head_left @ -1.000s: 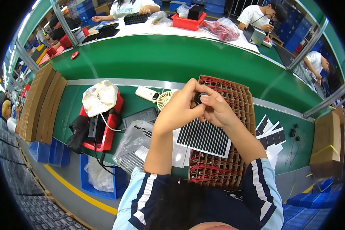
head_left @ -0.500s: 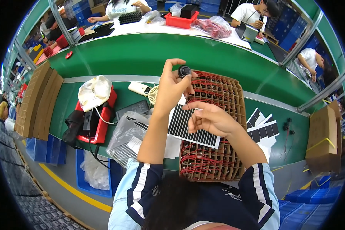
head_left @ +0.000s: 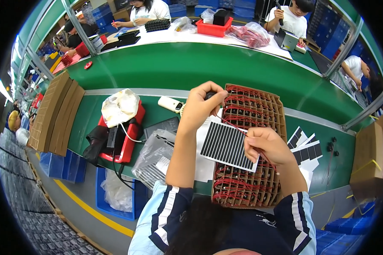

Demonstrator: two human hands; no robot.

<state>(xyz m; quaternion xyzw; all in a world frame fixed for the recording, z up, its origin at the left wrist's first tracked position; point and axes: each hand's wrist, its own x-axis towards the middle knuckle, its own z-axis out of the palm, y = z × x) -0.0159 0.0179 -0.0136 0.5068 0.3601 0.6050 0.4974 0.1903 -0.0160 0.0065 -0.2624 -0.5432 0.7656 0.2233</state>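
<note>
My left hand [head_left: 201, 106] is closed round a small black round part [head_left: 209, 96], mostly covered by the fingers. A thin red wire [head_left: 230, 123] runs from that hand across to my right hand [head_left: 266, 146], which pinches it and lets its end hang below the palm. Under the hands, a white sheet with black strips [head_left: 223, 146] lies partly over a divided cardboard box [head_left: 278, 114]. Black parts with red wires fill the box's cells.
On the left are a red bin [head_left: 127, 155], a clear plastic bag [head_left: 151, 155] and a white handheld fan [head_left: 170, 103]. Black-and-white label sheets [head_left: 307, 153] and loose wired black parts [head_left: 331, 146] lie right. Cardboard boxes [head_left: 367, 157] flank the bench; co-workers sit beyond the green partition [head_left: 178, 63].
My right hand has moved right and down, drawing the red wire out between the hands. My left hand has turned, so the black part's round face no longer shows. The whole view has shifted slightly.
</note>
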